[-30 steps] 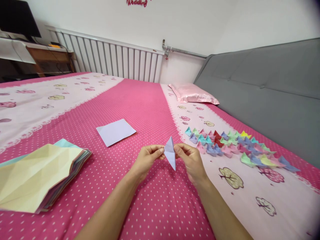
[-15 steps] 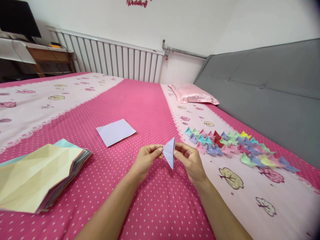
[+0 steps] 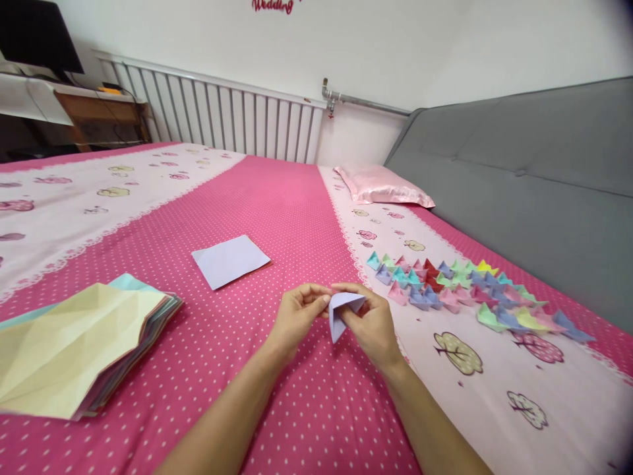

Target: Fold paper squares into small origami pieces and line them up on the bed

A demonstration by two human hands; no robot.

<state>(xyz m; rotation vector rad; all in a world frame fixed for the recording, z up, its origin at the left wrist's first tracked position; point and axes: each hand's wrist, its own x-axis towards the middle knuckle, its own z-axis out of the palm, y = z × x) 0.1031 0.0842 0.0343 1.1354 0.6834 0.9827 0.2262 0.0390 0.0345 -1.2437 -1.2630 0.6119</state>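
Note:
A folded piece of lavender origami paper (image 3: pixel 338 316) is held up between my hands, above the pink dotted bedspread. My left hand (image 3: pixel 298 315) pinches its left corner between thumb and fingers. On the other side, my right hand (image 3: pixel 372 323) grips the paper, its thumb tucked into the opened fold and its fingers partly hidden behind. Beyond my hands to the left lies a small stack of square lavender paper (image 3: pixel 231 260). Rows of small folded paper boats (image 3: pixel 457 284) in many colours stand to the right of my right hand.
A thick pile of larger creased sheets (image 3: pixel 74 343), pale yellow on top, lies at the left. A pink satin pillow (image 3: pixel 383 185) rests near the grey headboard (image 3: pixel 534 171). A white radiator (image 3: pixel 212 109) lines the far wall, with a desk (image 3: pixel 99 112) and monitor (image 3: pixel 37 36) at far left.
The lavender paper has gone from a flat, upright triangle to a shape with its fold spread open. My right thumb has moved inside it, and both hands remain at nearly the same place.

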